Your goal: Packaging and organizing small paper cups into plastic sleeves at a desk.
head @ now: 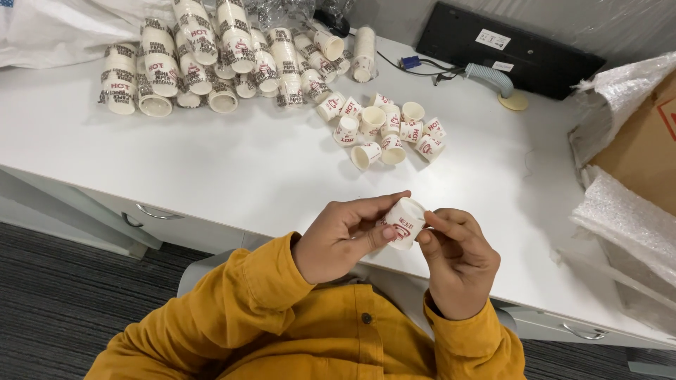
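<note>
Fingers (366, 211) of both hands pinch paper cup (404, 222).

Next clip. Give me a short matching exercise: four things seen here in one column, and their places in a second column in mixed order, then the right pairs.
Things:
1. held cup
2. loose cups
3. cup stacks
4. cardboard box

Places:
A. lying in a heap at the far left of the desk
B. at the right edge, with bubble wrap about it
C. between the fingers of the left hand and right hand
D. scattered singly at mid-desk

Pairs: 1-C, 2-D, 3-A, 4-B
</note>
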